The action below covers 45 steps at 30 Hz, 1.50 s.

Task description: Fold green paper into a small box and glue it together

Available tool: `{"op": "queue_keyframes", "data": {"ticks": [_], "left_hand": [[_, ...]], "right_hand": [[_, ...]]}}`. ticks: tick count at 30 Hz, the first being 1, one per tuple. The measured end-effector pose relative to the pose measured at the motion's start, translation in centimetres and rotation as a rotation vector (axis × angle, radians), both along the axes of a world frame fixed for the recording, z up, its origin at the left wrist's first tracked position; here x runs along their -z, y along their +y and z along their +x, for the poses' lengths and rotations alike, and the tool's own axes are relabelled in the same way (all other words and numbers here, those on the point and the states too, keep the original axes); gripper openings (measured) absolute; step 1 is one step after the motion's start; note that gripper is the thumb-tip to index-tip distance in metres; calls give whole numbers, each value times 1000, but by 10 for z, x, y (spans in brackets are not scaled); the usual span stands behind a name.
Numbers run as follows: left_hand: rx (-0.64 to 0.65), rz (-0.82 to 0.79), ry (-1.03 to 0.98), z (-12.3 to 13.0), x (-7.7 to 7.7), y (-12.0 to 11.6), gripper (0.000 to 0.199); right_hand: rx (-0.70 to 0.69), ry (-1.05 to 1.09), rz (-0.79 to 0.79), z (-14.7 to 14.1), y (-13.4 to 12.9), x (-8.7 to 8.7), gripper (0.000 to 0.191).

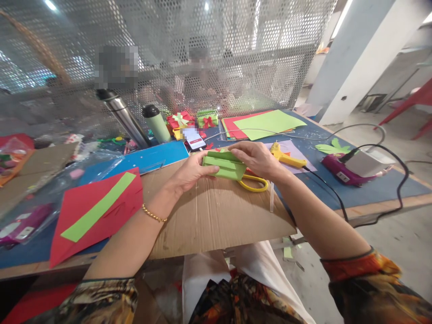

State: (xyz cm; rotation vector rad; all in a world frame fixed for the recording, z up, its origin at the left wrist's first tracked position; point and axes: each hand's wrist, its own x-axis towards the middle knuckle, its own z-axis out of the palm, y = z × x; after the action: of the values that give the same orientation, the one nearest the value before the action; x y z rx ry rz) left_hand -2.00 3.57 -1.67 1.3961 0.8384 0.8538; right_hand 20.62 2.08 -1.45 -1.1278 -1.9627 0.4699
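Between my two hands is a folded green paper piece (224, 167), shaped like a small box or pouch. My left hand (194, 171) grips its left end, thumb across the front. At its upper right edge, my right hand (258, 157) pinches the paper with thumb and fingers. Just below sticks out the yellow handle of a pair of scissors (254, 183), the rest hidden behind the paper. A yellow glue gun (286, 157) lies to the right of my right hand. Cardboard (209, 220) covers the table under both hands.
Red paper (97, 216) with a green strip lies at left. Behind are a phone (194, 137), a steel flask (124, 119), a green bottle (157, 123) and small finished paper pieces (207, 118). Coloured sheets (270, 123) and a purple power strip (347, 168) with cords lie at right.
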Motion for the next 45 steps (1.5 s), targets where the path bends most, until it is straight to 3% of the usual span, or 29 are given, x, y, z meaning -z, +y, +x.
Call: {"op": "queue_keyframes", "data": {"ticks": [10, 15, 20, 27, 34, 39, 42, 45], "left_hand": [[-16, -57, -36, 0, 1, 0, 55], [-134, -54, -77, -4, 6, 11, 46], [-240, -39, -65, -21, -1, 22, 39], [-381, -52, 11, -57, 2, 4, 34], [-654, 125, 389, -79, 18, -3, 51], [-671, 435, 678, -117, 5, -12, 49], [-693, 605, 1039, -158, -8, -32, 43], [-702, 580, 1487, -197, -12, -53, 39]], "right_hand": [[35, -33, 16, -1, -4, -1, 55], [100, 48, 49, 0, 2, 5, 37], [139, 26, 69, 0, 10, 13, 26], [116, -28, 85, -2, 11, 19, 25], [124, -93, 126, 0, 15, 23, 25], [253, -106, 90, 2, 12, 16, 41], [346, -74, 82, 4, 12, 13, 45], [374, -58, 86, 7, 16, 15, 35]]}}
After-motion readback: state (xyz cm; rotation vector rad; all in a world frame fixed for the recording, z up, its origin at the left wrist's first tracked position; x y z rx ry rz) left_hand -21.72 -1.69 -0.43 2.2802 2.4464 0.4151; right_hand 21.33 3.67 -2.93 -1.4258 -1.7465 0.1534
